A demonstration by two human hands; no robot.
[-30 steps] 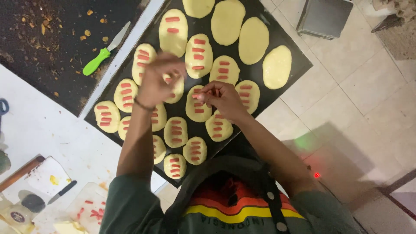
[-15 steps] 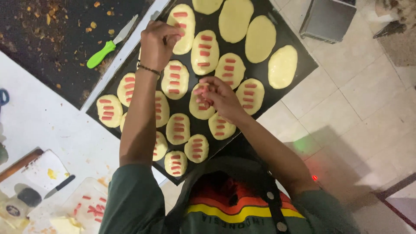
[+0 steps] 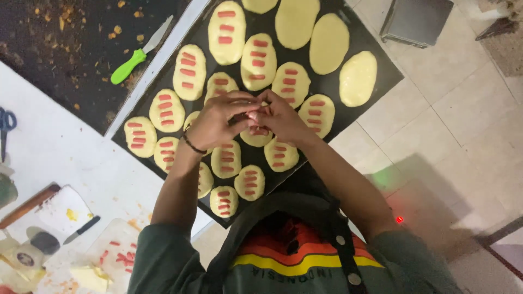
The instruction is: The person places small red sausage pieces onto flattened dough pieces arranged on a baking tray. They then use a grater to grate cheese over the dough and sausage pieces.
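- Meeting over the middle of the black tray [image 3: 376, 95], the left hand [image 3: 218, 120] and right hand [image 3: 283, 117] pinched a small pink strip [image 3: 253, 116] between their fingertips, held just above the dough ovals [image 3: 257, 61], probably so it could be handled right where strips go.
- A green-handled knife [image 3: 139, 51] lay apart on the dark tabletop [image 3: 49, 65], out of the way.

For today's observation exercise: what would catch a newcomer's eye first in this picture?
First, the black baking tray across the top, packed with pale oval dough pieces, most topped with red strips. At its centre, the left hand and right hand meet around a small pink piece. A green-handled knife lies upper left.
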